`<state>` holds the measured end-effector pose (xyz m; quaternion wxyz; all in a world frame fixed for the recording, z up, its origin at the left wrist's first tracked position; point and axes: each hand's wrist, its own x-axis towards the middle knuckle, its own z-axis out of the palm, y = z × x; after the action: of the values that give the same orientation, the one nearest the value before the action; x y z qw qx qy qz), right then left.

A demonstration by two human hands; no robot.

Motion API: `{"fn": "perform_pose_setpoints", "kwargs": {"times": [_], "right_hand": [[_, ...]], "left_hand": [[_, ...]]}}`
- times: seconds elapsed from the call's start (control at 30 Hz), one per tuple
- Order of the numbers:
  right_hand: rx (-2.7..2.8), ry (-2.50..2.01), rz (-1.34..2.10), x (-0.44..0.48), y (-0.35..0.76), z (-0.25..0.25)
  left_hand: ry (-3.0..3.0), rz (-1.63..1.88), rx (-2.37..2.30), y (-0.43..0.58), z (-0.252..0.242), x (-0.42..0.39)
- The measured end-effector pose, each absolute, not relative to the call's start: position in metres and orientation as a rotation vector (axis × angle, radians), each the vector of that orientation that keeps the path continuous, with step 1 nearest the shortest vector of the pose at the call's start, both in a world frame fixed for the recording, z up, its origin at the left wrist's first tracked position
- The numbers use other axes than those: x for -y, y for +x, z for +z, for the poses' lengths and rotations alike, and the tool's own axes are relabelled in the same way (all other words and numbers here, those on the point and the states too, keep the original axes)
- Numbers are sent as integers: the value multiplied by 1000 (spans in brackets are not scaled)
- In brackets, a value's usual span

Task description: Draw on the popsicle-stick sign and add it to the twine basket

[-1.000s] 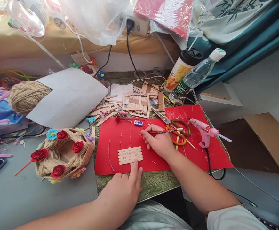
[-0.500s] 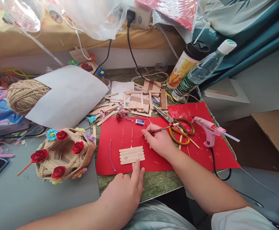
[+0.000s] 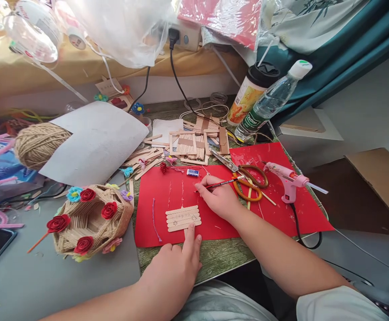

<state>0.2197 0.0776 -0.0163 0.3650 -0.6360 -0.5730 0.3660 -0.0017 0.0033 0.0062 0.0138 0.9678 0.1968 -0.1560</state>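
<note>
One small rectangular panel of pale wooden sticks [image 3: 183, 218] lies on red paper [image 3: 151, 189] under the index fingertip of the left hand [image 3: 172, 272], its grasp unclosed, while the right hand [image 3: 221, 199] beside it clamps a slim red-and-black pencil [image 3: 227, 182].

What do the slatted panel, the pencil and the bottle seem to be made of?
Slatted panel: bare, matte wood, judging by its pale, round-ended sticks. Pencil: probably wood under red-and-black paint, though its coating hides the core. Bottle: likely clear, glossy plastic, being transparent with bright highlights.
</note>
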Motion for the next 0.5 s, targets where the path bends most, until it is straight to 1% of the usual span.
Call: {"fn": "perform_pose_setpoints", "kwargs": {"times": [0.13, 0.23, 0.5], "right_hand": [[1497, -1636, 953, -77, 218, -16], [1415, -1690, 927, -77, 219, -17], [1333, -1717, 1010, -76, 219, -17]], "left_hand": [[3022, -478, -609, -2, 5, -3], [3022, -483, -615, -2, 5, -3], [3018, -466, -618, -2, 4, -3]]}}
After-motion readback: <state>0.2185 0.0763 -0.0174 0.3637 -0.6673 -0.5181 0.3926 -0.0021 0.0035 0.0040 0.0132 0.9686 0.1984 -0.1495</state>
